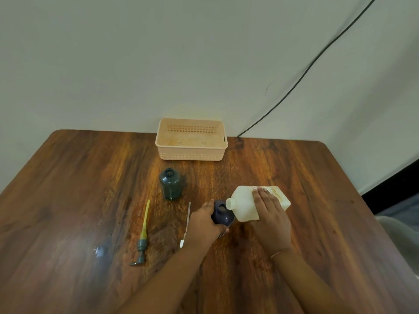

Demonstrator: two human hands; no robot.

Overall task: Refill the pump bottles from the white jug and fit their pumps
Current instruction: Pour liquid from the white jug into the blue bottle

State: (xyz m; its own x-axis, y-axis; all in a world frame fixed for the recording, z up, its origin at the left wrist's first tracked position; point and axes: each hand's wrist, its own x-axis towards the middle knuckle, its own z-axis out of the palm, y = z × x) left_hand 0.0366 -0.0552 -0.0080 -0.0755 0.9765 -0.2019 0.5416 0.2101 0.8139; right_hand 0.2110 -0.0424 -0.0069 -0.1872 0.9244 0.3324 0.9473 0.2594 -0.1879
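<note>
Right now you are on the pouring step: your right hand (271, 219) tips the white jug (247, 203) almost flat, its fingers closed over the jug's body, and the spout sits at the open neck of the dark blue pump bottle (221, 213). Your left hand (204, 223) steadies that bottle, fingers wrapped around its side, near the middle of the table (306, 177). Whether liquid is running cannot be told from this view. The next move likely calls for holding the spout square over the small neck, easing the tilt back once the bottle is full, then setting the jug upright.

Just left of your left hand lies a white pump with a thin tube (187, 223), probably the one for this bottle. Farther left lies a grey-green pump with a yellow tube (142, 236), and behind it the dark green bottle (170, 184) stands open and apart, its fill level hidden. A peach basket (191, 152) sits at the far edge against the wall. A small wet patch (101, 250) marks the table at the left. Nothing blocks the pour, though the white pump lies close to your left wrist.
</note>
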